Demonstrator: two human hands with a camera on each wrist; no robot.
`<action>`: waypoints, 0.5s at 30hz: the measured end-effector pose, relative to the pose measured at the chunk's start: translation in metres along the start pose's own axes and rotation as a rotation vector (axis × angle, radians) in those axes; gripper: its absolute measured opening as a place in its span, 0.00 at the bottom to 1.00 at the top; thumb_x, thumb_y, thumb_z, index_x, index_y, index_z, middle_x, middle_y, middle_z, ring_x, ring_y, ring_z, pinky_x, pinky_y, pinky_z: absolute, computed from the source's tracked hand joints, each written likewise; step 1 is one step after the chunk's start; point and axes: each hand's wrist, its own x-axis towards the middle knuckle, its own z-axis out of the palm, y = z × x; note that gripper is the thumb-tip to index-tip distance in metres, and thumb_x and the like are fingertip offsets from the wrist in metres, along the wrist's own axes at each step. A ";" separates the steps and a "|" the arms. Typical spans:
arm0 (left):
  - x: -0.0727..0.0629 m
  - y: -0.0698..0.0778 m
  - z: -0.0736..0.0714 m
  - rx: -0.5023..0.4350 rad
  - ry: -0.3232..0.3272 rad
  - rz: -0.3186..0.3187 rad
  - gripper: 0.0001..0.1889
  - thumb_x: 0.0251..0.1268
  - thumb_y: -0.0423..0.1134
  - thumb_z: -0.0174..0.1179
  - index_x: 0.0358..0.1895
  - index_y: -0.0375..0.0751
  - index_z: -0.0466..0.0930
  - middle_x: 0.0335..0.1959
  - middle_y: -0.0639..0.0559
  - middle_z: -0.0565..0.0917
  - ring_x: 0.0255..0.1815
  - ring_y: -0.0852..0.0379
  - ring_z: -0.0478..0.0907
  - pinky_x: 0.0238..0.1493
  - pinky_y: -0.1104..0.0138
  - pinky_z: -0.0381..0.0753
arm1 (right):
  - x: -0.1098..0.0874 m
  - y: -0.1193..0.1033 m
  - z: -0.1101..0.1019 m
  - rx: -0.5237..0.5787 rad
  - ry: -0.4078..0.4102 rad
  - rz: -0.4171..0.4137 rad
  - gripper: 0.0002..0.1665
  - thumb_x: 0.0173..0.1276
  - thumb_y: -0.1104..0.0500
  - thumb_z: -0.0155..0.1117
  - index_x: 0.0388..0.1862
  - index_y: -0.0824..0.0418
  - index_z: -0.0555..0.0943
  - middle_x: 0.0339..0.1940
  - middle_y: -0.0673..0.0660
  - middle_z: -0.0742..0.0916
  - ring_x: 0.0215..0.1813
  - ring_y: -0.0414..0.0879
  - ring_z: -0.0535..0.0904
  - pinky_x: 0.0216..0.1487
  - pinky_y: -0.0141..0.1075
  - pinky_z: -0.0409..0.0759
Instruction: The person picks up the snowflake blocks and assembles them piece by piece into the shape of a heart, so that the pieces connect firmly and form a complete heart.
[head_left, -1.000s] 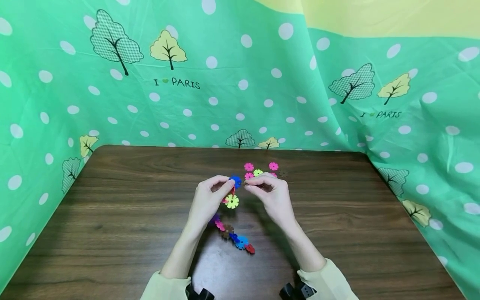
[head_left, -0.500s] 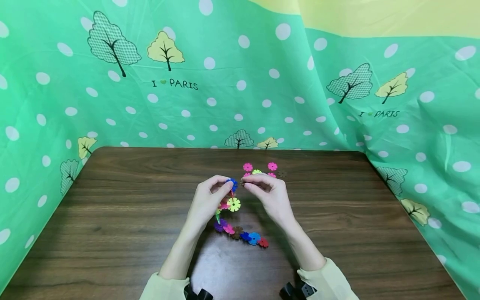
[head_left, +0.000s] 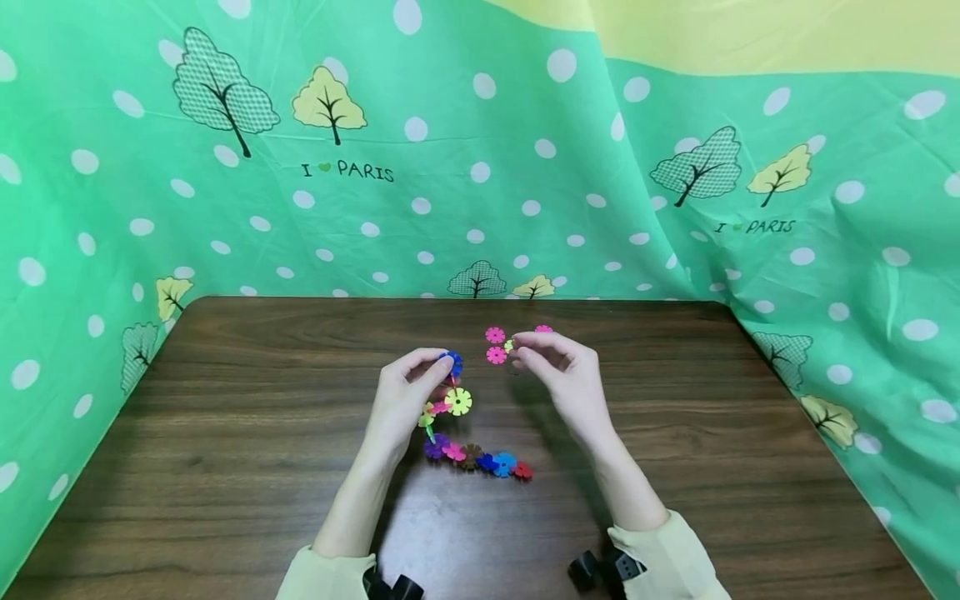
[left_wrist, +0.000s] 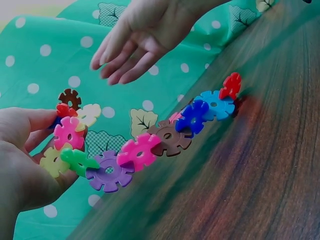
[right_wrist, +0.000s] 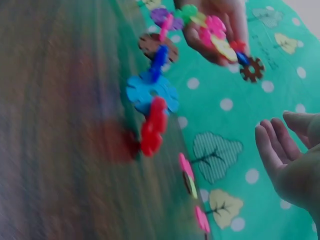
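Note:
My left hand (head_left: 399, 398) pinches the blue notched plastic disc (head_left: 453, 363) near the upper end of a chain of interlocking flower-shaped discs. A brown disc (left_wrist: 69, 99) sits at that end, joined beside a red one. Below the fingers the chain runs through a yellow disc (head_left: 458, 402), pink, green and a purple disc (left_wrist: 110, 171). It then stretches right over the table, ending in a red disc (head_left: 522, 471). My right hand (head_left: 572, 390) hovers to the right, apart from the chain, its fingers loosely bent with nothing visible between them.
Loose discs lie on the wooden table (head_left: 225, 433) behind my right hand, among them a pink disc (head_left: 495, 335) and a partly hidden yellow-green one (head_left: 509, 346). A green dotted cloth (head_left: 420, 167) hangs behind the table.
The right hand, earlier close to the left with a small dark disc at its fingertips, has moved right and away. The brown disc now hangs on the chain, which has shifted slightly left.

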 end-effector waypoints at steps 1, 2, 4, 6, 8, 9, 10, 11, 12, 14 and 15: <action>0.000 0.000 0.000 -0.006 0.003 -0.003 0.09 0.71 0.33 0.64 0.49 0.32 0.86 0.33 0.49 0.89 0.32 0.61 0.86 0.37 0.69 0.87 | 0.001 0.000 -0.004 0.002 0.015 0.001 0.15 0.72 0.65 0.67 0.54 0.73 0.84 0.44 0.56 0.92 0.43 0.44 0.90 0.52 0.43 0.89; 0.001 -0.001 -0.001 -0.009 0.004 -0.005 0.10 0.71 0.33 0.64 0.50 0.32 0.86 0.33 0.52 0.89 0.32 0.61 0.86 0.37 0.69 0.87 | 0.002 0.001 -0.008 0.003 0.027 0.001 0.16 0.72 0.65 0.67 0.54 0.74 0.83 0.43 0.52 0.92 0.43 0.44 0.90 0.51 0.42 0.89; 0.001 -0.001 -0.001 -0.018 0.005 -0.007 0.11 0.71 0.34 0.64 0.50 0.31 0.85 0.32 0.54 0.88 0.32 0.60 0.86 0.37 0.69 0.87 | 0.006 0.003 -0.015 0.001 0.046 0.003 0.17 0.72 0.65 0.67 0.55 0.75 0.83 0.42 0.48 0.92 0.43 0.43 0.90 0.50 0.39 0.89; 0.001 -0.001 -0.002 -0.030 0.005 -0.006 0.11 0.72 0.34 0.64 0.50 0.31 0.85 0.32 0.55 0.88 0.32 0.60 0.86 0.37 0.69 0.87 | 0.010 0.005 -0.022 -0.003 0.050 0.006 0.18 0.72 0.65 0.67 0.56 0.75 0.82 0.44 0.50 0.92 0.44 0.44 0.90 0.49 0.38 0.89; 0.002 -0.001 -0.002 -0.044 0.009 -0.006 0.10 0.72 0.33 0.63 0.50 0.31 0.85 0.32 0.55 0.88 0.32 0.59 0.87 0.37 0.69 0.87 | 0.014 0.008 -0.029 -0.035 0.048 0.011 0.18 0.72 0.64 0.67 0.56 0.75 0.82 0.45 0.53 0.92 0.45 0.44 0.90 0.49 0.35 0.89; 0.002 -0.001 -0.003 -0.050 0.011 -0.008 0.10 0.72 0.33 0.63 0.50 0.30 0.85 0.32 0.54 0.88 0.33 0.59 0.87 0.38 0.69 0.87 | 0.016 0.010 -0.032 -0.053 0.048 0.014 0.18 0.72 0.64 0.67 0.57 0.74 0.82 0.46 0.53 0.92 0.46 0.45 0.90 0.48 0.34 0.89; 0.002 -0.001 -0.003 -0.051 0.012 -0.010 0.10 0.72 0.33 0.63 0.50 0.30 0.85 0.32 0.54 0.88 0.33 0.58 0.87 0.38 0.69 0.87 | 0.019 0.012 -0.035 -0.069 0.047 0.019 0.18 0.73 0.64 0.67 0.57 0.74 0.82 0.46 0.53 0.92 0.46 0.45 0.90 0.48 0.33 0.89; 0.002 0.000 -0.003 -0.052 0.011 -0.013 0.10 0.72 0.33 0.63 0.50 0.30 0.85 0.32 0.54 0.88 0.34 0.58 0.87 0.38 0.69 0.87 | 0.021 0.013 -0.038 -0.088 0.052 0.026 0.18 0.72 0.63 0.68 0.57 0.73 0.83 0.46 0.53 0.92 0.46 0.45 0.90 0.48 0.32 0.88; 0.002 0.000 -0.004 -0.051 0.010 -0.017 0.10 0.72 0.33 0.63 0.50 0.30 0.85 0.32 0.54 0.88 0.34 0.58 0.87 0.39 0.69 0.87 | 0.023 0.015 -0.041 -0.107 0.056 0.029 0.18 0.73 0.63 0.68 0.56 0.73 0.83 0.46 0.52 0.92 0.45 0.43 0.90 0.47 0.31 0.88; 0.002 0.000 -0.004 -0.048 0.011 -0.024 0.11 0.72 0.33 0.63 0.51 0.29 0.85 0.32 0.55 0.88 0.34 0.59 0.87 0.39 0.69 0.87 | 0.027 0.017 -0.046 -0.133 0.061 0.041 0.18 0.73 0.62 0.67 0.56 0.72 0.83 0.45 0.50 0.92 0.43 0.40 0.90 0.47 0.31 0.88; 0.002 0.001 -0.004 -0.047 0.011 -0.027 0.11 0.72 0.33 0.63 0.51 0.29 0.85 0.32 0.55 0.88 0.34 0.59 0.87 0.39 0.69 0.88 | 0.029 0.018 -0.048 -0.140 0.060 0.046 0.18 0.73 0.62 0.67 0.56 0.72 0.83 0.46 0.51 0.91 0.42 0.39 0.90 0.47 0.31 0.88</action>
